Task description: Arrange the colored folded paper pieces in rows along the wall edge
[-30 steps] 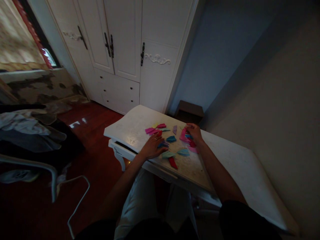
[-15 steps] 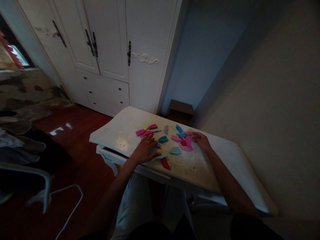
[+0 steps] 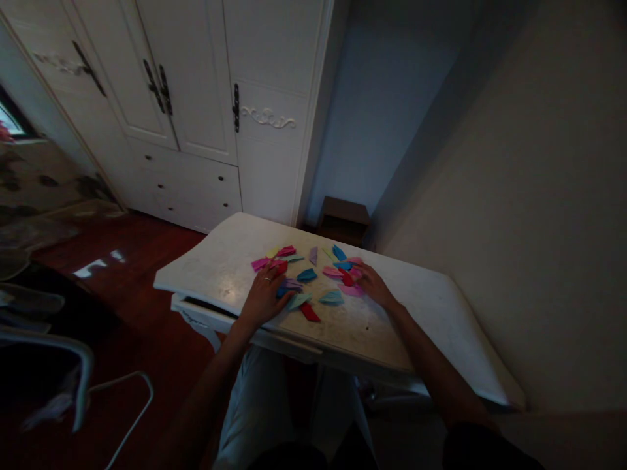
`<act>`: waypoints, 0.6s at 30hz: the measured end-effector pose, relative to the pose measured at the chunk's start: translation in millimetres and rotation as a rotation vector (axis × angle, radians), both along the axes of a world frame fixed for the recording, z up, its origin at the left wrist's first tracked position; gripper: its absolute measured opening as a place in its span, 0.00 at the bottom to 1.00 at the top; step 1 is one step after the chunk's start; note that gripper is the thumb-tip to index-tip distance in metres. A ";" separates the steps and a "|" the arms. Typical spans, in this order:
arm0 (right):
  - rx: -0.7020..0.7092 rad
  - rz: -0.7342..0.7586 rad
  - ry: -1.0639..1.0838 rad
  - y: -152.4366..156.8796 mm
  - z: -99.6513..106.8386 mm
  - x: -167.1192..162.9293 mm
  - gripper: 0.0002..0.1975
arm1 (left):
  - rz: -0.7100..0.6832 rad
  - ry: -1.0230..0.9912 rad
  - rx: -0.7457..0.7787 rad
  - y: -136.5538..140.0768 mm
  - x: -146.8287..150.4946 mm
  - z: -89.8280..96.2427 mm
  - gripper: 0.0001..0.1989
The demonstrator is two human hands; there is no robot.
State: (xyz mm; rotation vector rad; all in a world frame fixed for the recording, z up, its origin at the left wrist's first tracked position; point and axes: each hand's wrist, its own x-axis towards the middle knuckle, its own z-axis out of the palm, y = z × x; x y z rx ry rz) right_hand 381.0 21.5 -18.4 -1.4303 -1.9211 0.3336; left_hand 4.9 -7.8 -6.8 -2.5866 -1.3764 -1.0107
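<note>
Several small folded pieces of coloured paper lie scattered on the white table in front of me. My left hand (image 3: 264, 297) is open at their left side, its fingers spread over a red piece (image 3: 281, 267) and its thumb beside a pale green piece (image 3: 298, 300). Purple and blue pieces (image 3: 291, 284) show between finger and thumb. On the right, my right hand (image 3: 375, 285) rests with fingers apart over pink pieces (image 3: 351, 290), touching their edge. Near those fingers lies another red piece (image 3: 345, 277). A teal piece (image 3: 307, 275) sits between the hands.
The white table (image 3: 220, 261) has a drawer front (image 3: 289, 343) along its near edge. Behind it stand a white wardrobe (image 3: 274, 170) and a small brown cabinet (image 3: 344, 212). At left are a metal chair frame (image 3: 81, 365) and a white cable (image 3: 140, 411).
My left hand has shifted left and uncovered more of the pale green, purple and blue pieces. My right hand has turned lower over the pink pieces, its fingers more spread. The view has swung slightly right.
</note>
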 end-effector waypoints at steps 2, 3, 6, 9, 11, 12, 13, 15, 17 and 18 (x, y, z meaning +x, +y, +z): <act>-0.002 0.064 -0.086 4.5 -5.6 -15.0 0.30 | -0.005 -0.002 -0.004 0.3 0.1 0.2 0.24; -0.003 0.083 -0.127 7.0 -8.5 -22.5 0.31 | -0.011 -0.004 -0.009 0.5 0.1 0.5 0.24; 0.005 0.107 -0.232 15.2 -15.5 -44.2 0.32 | -0.020 -0.017 -0.026 0.6 0.2 1.9 0.24; 0.025 0.132 -0.308 24.9 -18.7 -65.9 0.30 | 0.003 -0.020 -0.027 0.1 0.2 3.1 0.24; 0.043 0.160 -0.344 31.1 -19.4 -80.2 0.30 | 0.001 -0.013 -0.019 -0.5 0.2 3.5 0.25; 0.052 0.173 -0.358 33.7 -19.6 -86.7 0.30 | -0.003 -0.010 -0.016 -0.8 0.2 3.7 0.25; 0.061 0.184 -0.369 36.0 -19.8 -92.3 0.30 | -0.006 -0.008 -0.013 -1.2 0.2 3.9 0.25; 0.076 0.196 -0.384 39.0 -20.4 -99.2 0.30 | -0.004 -0.002 -0.015 -2.2 0.4 4.5 0.25; 0.087 0.198 -0.393 40.0 -21.1 -98.6 0.29 | -0.008 0.015 -0.025 -3.3 0.7 5.2 0.24; 0.091 0.195 -0.395 39.7 -21.4 -95.2 0.28 | -0.016 0.025 -0.033 -3.7 0.9 5.6 0.24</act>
